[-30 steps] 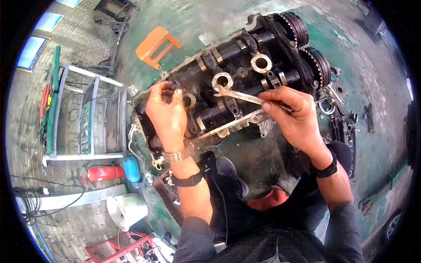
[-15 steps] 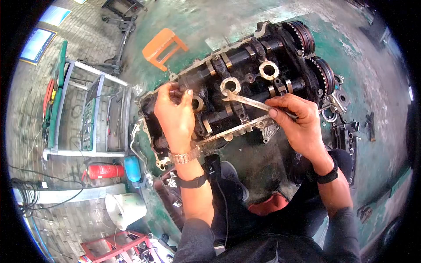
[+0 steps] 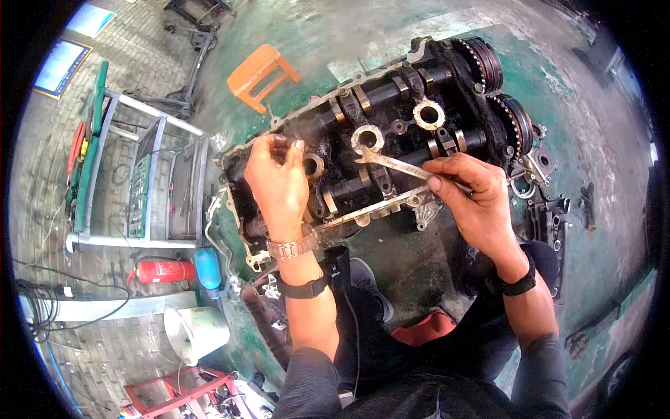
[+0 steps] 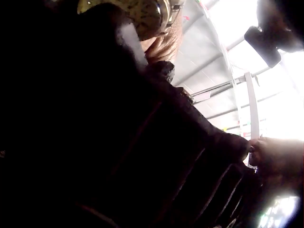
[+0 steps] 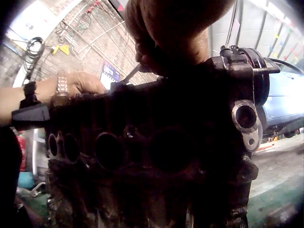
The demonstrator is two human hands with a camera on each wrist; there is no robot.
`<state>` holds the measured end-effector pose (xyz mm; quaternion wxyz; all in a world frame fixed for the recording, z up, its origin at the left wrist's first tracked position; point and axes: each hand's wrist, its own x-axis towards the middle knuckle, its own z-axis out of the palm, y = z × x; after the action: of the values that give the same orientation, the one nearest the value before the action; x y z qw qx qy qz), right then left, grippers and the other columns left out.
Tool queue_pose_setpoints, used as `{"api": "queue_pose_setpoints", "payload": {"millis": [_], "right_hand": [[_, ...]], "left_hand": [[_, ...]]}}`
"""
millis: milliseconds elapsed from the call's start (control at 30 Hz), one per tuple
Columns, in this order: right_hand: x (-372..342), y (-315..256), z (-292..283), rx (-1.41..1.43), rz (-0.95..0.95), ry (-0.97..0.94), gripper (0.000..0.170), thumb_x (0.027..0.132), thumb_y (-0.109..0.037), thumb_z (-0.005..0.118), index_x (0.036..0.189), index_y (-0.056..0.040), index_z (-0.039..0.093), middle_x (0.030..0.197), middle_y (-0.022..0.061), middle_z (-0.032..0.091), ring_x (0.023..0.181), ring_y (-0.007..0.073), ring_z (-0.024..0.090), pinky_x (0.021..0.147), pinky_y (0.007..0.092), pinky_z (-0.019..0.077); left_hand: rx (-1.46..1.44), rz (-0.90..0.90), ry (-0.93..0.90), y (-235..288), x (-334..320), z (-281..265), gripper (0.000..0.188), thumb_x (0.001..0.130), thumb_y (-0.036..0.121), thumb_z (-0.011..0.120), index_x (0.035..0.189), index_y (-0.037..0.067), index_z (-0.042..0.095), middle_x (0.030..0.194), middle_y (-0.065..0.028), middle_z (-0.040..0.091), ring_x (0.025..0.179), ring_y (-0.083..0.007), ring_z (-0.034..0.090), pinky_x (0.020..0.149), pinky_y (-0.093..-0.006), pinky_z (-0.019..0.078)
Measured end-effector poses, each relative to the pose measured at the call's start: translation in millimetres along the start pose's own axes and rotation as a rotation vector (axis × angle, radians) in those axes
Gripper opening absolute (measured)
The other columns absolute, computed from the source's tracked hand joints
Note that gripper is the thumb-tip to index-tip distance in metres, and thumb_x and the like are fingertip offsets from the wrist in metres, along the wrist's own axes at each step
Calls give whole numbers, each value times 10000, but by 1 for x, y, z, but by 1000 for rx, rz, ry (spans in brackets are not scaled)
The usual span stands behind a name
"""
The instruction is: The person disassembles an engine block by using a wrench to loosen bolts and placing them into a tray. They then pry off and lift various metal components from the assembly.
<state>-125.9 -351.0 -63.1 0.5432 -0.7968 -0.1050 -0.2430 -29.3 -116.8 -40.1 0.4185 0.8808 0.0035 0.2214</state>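
Note:
A dark, oily cylinder head (image 3: 398, 127) with two camshafts lies in front of me. My right hand (image 3: 471, 192) pinches a steel open-end wrench (image 3: 394, 163) between thumb and fingers. Its forked end overlaps the rim of the middle round tube (image 3: 366, 140) in the head view. My left hand (image 3: 278, 185) is over the left end of the cylinder head, fingers bent down beside a camshaft, thumb close to the forefinger. Its fingertips are partly hidden, and I cannot tell whether they grip a small part. In the right wrist view, the wrench (image 5: 131, 74) shows above the engine's dark side.
An orange stool (image 3: 262, 77) stands beyond the engine. To the left are a metal tool rack (image 3: 136, 242), a red fire extinguisher (image 3: 164, 271) and a white bucket (image 3: 199, 334). Loose engine parts (image 3: 551, 216) lie on the floor to the right.
The head view has shifted, so the engine and both hands appear slightly lower and further right than a second ago. The wrench and both hands keep nearly the same places on the engine.

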Motion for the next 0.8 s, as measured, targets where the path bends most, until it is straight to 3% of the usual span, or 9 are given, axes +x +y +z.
{"api": "queue_pose_setpoints", "payload": {"millis": [167,367,800], "right_hand": [[0,0,0,-1,16,-6,145,763,-25,686,904,5,676,788,141,660,697,250,659,618,315,502],[0,-1,1,-8,5,-3,148,760,-26,685,906,-3,678,786,142,663,697,248,663,621,313,506],[0,-3,-1,-3,30,-13,147,770,-28,675,915,-5,676,771,130,657,682,221,654,605,301,497]], "left_hand": [[-17,116,7,-3,-1,-1,182,742,1,682,902,-27,600,786,-105,636,705,-177,581,685,-300,465],[-48,73,-65,1,-3,-3,211,770,-57,646,974,-28,597,877,-62,630,811,-133,573,760,-269,463],[-4,-2,-10,0,-1,0,158,792,33,690,892,-34,588,816,-43,614,739,-110,534,700,-264,448]]}}
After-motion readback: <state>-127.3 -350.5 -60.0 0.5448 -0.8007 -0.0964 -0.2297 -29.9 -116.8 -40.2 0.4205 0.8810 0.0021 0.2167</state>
